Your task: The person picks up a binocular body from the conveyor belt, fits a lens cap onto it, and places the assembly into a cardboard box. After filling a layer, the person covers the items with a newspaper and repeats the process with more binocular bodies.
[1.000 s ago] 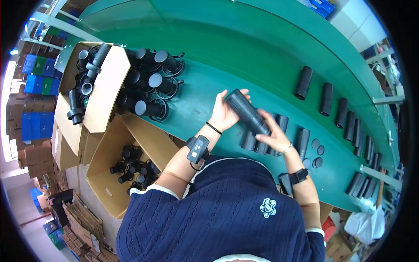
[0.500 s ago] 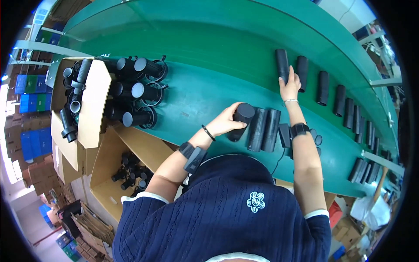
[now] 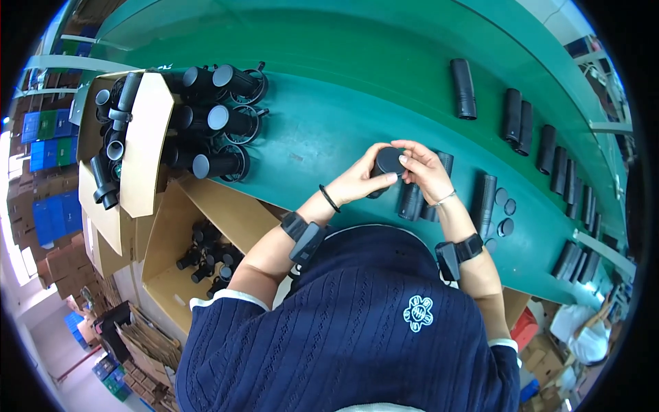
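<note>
Clamped around a black tube (image 3: pixel 388 162), round end up, with the left hand (image 3: pixel 358 180); closed at the right of that end's rim with the right hand (image 3: pixel 428 174). Held above the green bench (image 3: pixel 319 130), near its front edge. Hemmed in rightward by other tubes (image 3: pixel 410 204), then discs (image 3: pixel 506 226). Open leftward to capped black pieces (image 3: pixel 238 125).

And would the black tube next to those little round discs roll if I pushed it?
The black tube would probably roll sideways, since it looks round and seems to lie on its side. It might bump the round discs if pushed right, because they're close beside it. Its straight shape suggests it's stiff.
</note>
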`<state>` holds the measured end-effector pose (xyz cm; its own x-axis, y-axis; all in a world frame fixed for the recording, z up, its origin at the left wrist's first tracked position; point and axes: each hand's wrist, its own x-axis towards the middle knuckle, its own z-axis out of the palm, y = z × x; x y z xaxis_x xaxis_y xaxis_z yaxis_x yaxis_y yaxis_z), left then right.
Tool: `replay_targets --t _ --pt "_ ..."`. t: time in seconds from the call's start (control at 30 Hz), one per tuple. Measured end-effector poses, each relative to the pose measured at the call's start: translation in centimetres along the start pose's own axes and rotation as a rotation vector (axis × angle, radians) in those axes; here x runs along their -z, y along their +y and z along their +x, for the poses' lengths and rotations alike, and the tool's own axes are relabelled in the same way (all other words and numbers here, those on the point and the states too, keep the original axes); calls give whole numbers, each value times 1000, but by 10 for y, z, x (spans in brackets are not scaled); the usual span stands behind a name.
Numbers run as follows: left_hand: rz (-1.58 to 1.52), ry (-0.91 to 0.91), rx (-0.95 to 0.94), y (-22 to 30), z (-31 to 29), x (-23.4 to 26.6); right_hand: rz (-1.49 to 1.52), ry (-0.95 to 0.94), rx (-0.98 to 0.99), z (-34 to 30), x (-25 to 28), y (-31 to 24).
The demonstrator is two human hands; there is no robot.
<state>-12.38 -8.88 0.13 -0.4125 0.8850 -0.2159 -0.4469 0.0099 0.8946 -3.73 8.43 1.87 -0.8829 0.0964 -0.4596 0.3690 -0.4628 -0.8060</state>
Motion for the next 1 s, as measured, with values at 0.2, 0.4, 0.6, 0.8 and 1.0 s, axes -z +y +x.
replay_targets --t 0.2,0.4,0.6,0.8,1.0 --pt "-39 109 -5 -9 -11 2 -61 -55 20 -11 -2 13" --pt "-737 -180 -151 26 -19 16 -438 -302 128 -27 -10 27" --pt "-954 112 -124 23 -13 22 -947 48 501 -27 -26 5" --pt "-948 88 -196 16 -2 25 -1031 8 440 -31 -24 1" --pt "-79 336 244 -36 43 14 -532 292 264 16 51 -18"
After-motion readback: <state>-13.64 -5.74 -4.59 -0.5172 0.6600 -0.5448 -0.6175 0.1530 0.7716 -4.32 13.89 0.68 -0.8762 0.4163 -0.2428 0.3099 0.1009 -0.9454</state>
